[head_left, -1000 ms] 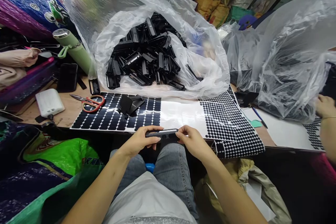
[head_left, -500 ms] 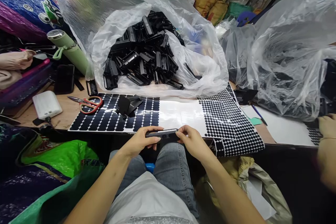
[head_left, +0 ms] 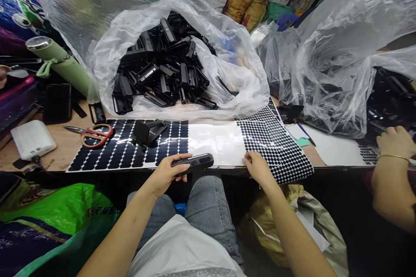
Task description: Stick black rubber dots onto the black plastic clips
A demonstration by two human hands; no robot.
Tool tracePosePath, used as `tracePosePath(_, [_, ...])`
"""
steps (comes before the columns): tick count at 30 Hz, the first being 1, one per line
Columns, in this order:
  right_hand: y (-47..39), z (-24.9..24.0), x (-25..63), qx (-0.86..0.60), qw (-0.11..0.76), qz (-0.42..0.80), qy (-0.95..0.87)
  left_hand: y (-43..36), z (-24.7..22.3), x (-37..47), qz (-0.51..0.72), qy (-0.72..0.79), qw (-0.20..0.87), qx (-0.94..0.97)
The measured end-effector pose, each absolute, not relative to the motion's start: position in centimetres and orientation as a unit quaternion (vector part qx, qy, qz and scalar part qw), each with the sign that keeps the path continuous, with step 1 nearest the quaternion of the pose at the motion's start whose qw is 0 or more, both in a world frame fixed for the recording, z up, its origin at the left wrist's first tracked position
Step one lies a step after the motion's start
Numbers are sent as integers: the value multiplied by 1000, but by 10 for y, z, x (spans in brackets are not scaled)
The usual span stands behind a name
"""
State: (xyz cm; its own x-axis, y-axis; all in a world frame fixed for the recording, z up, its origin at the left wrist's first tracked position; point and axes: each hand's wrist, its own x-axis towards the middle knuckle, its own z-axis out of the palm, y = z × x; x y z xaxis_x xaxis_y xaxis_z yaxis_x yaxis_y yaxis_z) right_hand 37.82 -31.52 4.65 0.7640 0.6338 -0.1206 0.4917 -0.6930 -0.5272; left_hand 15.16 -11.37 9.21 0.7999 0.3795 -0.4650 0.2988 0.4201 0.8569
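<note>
So the black part (head_left: 196, 162) is up in the air at the desk's near edge, above the person's lap. The left hand (head_left: 170, 173) has it pinched by its left end, thumb on the near side, and the other end sticks out free. Call that part the middle of the clock, 12 pointing away from the wearer.

The right hand (head_left: 259, 168) is at 3, off the part, fingertips bunched in close by the left edge of the dotted sheet (head_left: 276, 147). Can't tell if they're touching it or pinching anything.

A sheet of dark ovals (head_left: 121, 151) lies around 9 to 10, with some folded black pieces (head_left: 149, 133) and red-handled scissors (head_left: 97, 135) on it. Big clear bag (head_left: 250, 82) at 11 to 12, mouth open, with a heap of black parts (head_left: 162, 69) inside. Further out, white power bank (head_left: 33, 139) at 9, phone (head_left: 57, 104) and green bottle (head_left: 65, 69) near 10. Second clear bag (head_left: 331, 78) at 2, and a co-worker's hand (head_left: 395, 143) way over near 3.
</note>
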Motion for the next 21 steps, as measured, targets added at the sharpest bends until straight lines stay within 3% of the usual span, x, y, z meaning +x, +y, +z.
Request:
tracePosePath(9, [-334,45,392,-884,200,201,-371,-114,94,155,27,324,784,529])
tracePosePath(11, [-328,58,385,-880,233,197,-364,-115,96,156,31,324,783,530])
tracePosePath(16, [-290,102,334,-797,430,272,-324,-121,100,158,35,312,775,549])
tracePosePath(21, [-252,116,289,-763,464,279,-354,-126,98,158,45,299,768,564])
